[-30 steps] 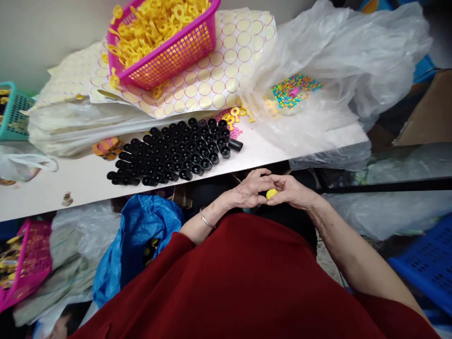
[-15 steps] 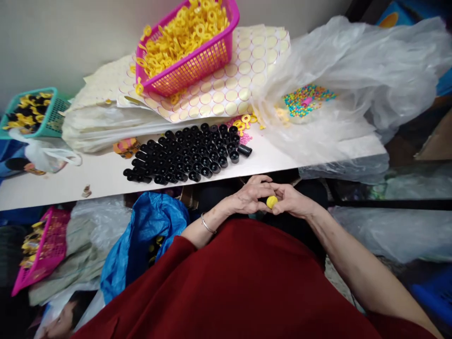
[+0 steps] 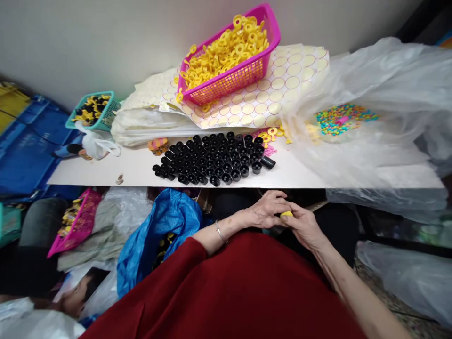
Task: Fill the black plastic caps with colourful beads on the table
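My left hand [image 3: 265, 210] and my right hand [image 3: 304, 225] meet in front of my lap, just off the table's front edge. Between their fingertips sits a small round yellow cap [image 3: 286, 213], partly covered by the fingers. The right thumb presses on it, while the left fingers curl around its other side. What lies beneath the cap is hidden by my hands. On the table beyond, several short black tubes [image 3: 214, 161] stand close together with their hollow ends up. One black tube [image 3: 268, 163] lies on its side at the right of the group.
A pink basket [image 3: 233, 81] of yellow ring-topped pieces [image 3: 228, 52] rests on sheets of round stickers [image 3: 275, 100]. To the right, a clear plastic bag [image 3: 356, 155] holds colourful beads [image 3: 342, 118]. Below the table at left are a blue bag [image 3: 141, 249] and another pink basket [image 3: 78, 230].
The view has swung left, so everything appears further right. Both hands stay together around the yellow cap, and the right thumb and fingers now cover more of it.
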`<state>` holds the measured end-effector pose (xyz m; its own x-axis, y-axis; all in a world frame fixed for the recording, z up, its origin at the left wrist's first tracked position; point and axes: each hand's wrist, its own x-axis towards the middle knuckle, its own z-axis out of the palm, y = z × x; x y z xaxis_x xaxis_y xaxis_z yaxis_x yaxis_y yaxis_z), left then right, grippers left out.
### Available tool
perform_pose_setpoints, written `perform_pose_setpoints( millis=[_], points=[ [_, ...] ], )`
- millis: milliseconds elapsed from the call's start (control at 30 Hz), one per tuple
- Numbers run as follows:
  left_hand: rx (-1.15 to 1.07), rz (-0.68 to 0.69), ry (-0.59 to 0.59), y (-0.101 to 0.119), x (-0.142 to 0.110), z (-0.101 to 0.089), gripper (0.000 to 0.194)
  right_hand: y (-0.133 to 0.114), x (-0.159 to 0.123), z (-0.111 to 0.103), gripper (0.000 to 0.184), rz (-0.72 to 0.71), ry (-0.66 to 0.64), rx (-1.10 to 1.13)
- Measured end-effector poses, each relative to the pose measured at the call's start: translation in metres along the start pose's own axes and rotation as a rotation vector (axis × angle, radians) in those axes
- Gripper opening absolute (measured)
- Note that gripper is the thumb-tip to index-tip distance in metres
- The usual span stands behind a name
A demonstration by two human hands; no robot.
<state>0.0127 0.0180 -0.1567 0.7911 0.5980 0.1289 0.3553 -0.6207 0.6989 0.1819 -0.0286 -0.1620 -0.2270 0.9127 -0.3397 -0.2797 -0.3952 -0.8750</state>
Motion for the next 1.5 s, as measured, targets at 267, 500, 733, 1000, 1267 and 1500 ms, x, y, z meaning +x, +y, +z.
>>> perform_pose_setpoints(
  millis=[267,500,733,1000,1267,1500],
  points=[
    [0.286,0.075,0.358,0.002,-0.013,-0.024,0.033,-0.012,0.03,-0.025,0.029,-0.266,0.083,-1.186],
    [0.83,-0.206,0.324,0.001,0.024,-0.077,0.038,-0.013,0.072,-0.028,0.03,-0.154,0.153,-1.262],
    [0.839,-0.173,0.065,-0.009,0.067,-0.087,0.025,-0.015,0.029,-0.034,0.032,-0.253,0.115,-0.952],
    [0.673,-0.057,0.27,0.007,0.073,-0.101,0.021,-0.063,-0.013,-0.027,0.026,-0.238,0.244,-0.431],
    [0.002,0.221,0.679,-0.007,0.105,-0.06,0.022,-0.094,0.034,0.008,0.071,-0.282,0.3,0.195],
    [-0.167,0.195,0.594,0.008,0.09,-0.066,0.025,-0.101,0.027,0.035,0.062,-0.303,0.395,0.194]
  ],
)
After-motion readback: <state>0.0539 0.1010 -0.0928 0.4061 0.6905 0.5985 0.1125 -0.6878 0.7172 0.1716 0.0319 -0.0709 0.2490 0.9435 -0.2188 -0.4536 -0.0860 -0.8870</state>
